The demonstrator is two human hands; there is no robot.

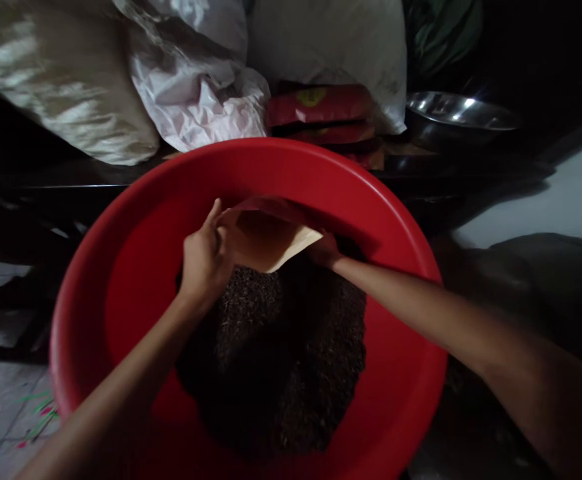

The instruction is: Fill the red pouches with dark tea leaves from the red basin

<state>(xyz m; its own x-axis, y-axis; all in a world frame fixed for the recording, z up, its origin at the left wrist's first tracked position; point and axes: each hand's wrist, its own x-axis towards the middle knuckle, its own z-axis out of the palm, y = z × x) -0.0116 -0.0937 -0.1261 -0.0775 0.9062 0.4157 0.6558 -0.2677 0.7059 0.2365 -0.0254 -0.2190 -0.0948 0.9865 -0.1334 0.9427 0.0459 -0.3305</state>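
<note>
A paper bag (265, 243), tan inside, is held with its mouth open inside a large red plastic tub (135, 293). My left hand (205, 257) is closed on the bag's left edge, thumb pointing up. At the bag's right side is my right hand (323, 250), its fingers mostly hidden in shadow and behind the bag, seemingly gripping that edge. Beneath the bag, dark loose material like dried tea leaves (315, 360) lies heaped in the tub. How much the bag contains cannot be made out.
Behind the tub, a dark shelf (95, 185) bears large white sacks (331, 47), a crumpled white bag (215, 110), stacked red packets (321, 107) and a metal bowl (463, 112). Green and red strings (43, 417) lie on the tiled floor at lower left.
</note>
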